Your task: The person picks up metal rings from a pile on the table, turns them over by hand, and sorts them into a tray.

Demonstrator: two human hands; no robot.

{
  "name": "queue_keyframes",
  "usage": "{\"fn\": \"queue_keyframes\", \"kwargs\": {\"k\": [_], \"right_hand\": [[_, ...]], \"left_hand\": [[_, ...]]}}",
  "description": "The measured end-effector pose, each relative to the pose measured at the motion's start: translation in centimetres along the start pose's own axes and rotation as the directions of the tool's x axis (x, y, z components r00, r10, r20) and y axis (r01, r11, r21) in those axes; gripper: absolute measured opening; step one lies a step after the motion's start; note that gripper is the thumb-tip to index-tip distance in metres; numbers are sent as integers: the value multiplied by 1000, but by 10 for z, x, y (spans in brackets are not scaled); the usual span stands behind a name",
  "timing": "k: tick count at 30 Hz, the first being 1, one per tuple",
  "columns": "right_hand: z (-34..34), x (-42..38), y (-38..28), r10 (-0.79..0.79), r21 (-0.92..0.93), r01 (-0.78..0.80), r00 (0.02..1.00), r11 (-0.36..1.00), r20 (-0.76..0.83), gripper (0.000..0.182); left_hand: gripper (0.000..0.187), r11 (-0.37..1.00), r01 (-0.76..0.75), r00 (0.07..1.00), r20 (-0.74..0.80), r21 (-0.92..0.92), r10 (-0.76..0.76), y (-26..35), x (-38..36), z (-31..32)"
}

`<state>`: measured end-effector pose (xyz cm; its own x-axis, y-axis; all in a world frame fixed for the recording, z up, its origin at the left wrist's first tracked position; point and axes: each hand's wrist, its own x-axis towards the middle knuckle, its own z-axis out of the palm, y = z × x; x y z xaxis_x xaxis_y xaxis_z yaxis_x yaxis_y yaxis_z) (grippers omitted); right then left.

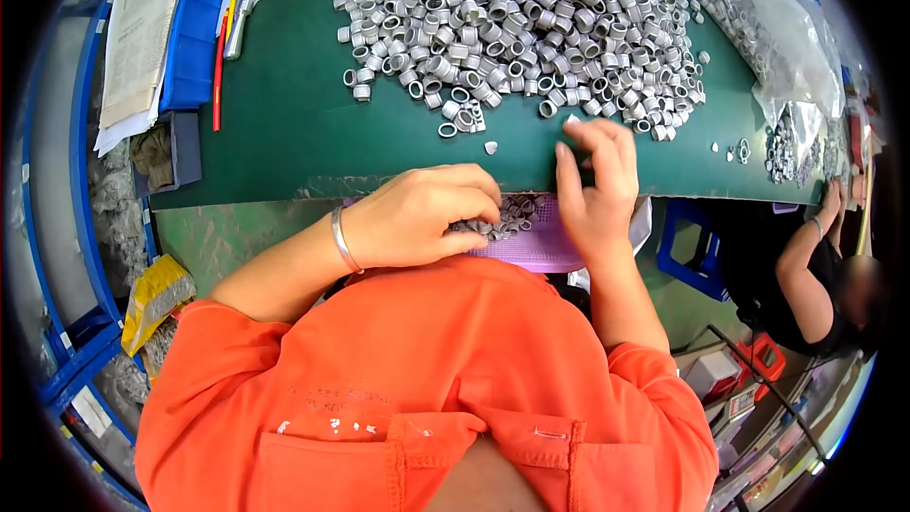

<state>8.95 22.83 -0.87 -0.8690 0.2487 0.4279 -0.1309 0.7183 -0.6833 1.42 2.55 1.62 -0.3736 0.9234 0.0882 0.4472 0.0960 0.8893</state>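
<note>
Orange shirt (379,341); purple basket (548,248), metal pieces (514,218) inside, under left hand (427,213), fingers curled; ring heap (531,19) beyond right hand (605,185), fingers bent; cannot tell either grip.

Rings (531,24) on tbl (275,123), bag (796,33) to R.

a workshop, green workbench (284,123), heap of small metal rings (531,24), blue shelving rack (81,358), 1 co-worker (806,280) alongside
</note>
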Motion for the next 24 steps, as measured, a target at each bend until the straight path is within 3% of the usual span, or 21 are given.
{"fn": "queue_keyframes", "kwargs": {"k": [2,6,8,10,11,12,14,16,17,18,19,20,22,23,24], "right_hand": [[3,5,9,7,-143,-2,999,990,31,27],[4,6,16,-33,-166,35,999,986,15,24],[3,6,12,-111,-226,113,994,967,22,24],[4,-1,2,237,169,-246,969,954,71,26],[10,-5,8,183,362,-178,983,915,22,32],[10,-7,3,224,464,-222,973,858,53,36],[14,-8,-1,118,499,-103,993,860,2,40],[15,-12,-2,115,547,-107,993,830,20,43],[15,-12,-3,101,592,-96,995,800,25,44],[16,-11,-5,86,638,-84,996,766,28,45],[15,-11,-6,115,708,-115,992,697,48,37],[13,-9,-9,113,709,-115,992,695,50,37],[5,-8,-14,356,805,-523,836,281,418,25],[5,-10,-12,362,821,-562,790,101,495,18],[5,-10,-9,359,823,-559,792,102,494,18]], "left_hand": [[19,995,95,990,-105,-20,-96,6,-1,-3],[21,935,259,852,-513,241,-103,-7,4,-8],[21,913,276,842,-534,300,-79,-17,6,-6],[22,916,258,851,-521,308,-65,-26,3,-5],[23,918,238,862,-505,319,-48,-28,3,-4],[23,920,233,863,-502,315,-47,-25,3,-4],[23,967,253,821,-537,40,-193,-15,4,-4],[21,972,235,828,-519,-24,-213,-14,3,-2],[21,916,194,817,-458,-352,-349,-12,3,1],[20,755,143,814,-358,-639,-457,-11,2,2],[20,755,141,813,-360,-640,-457,-11,0,3],[20,646,137,829,-270,-751,-489,-10,-1,2],[20,383,141,859,-79,-913,-505,-9,-4,2],[23,327,124,870,-56,-937,-490,-10,-5,5],[23,287,104,880,-47,-952,-473,-9,-5,7]]}}
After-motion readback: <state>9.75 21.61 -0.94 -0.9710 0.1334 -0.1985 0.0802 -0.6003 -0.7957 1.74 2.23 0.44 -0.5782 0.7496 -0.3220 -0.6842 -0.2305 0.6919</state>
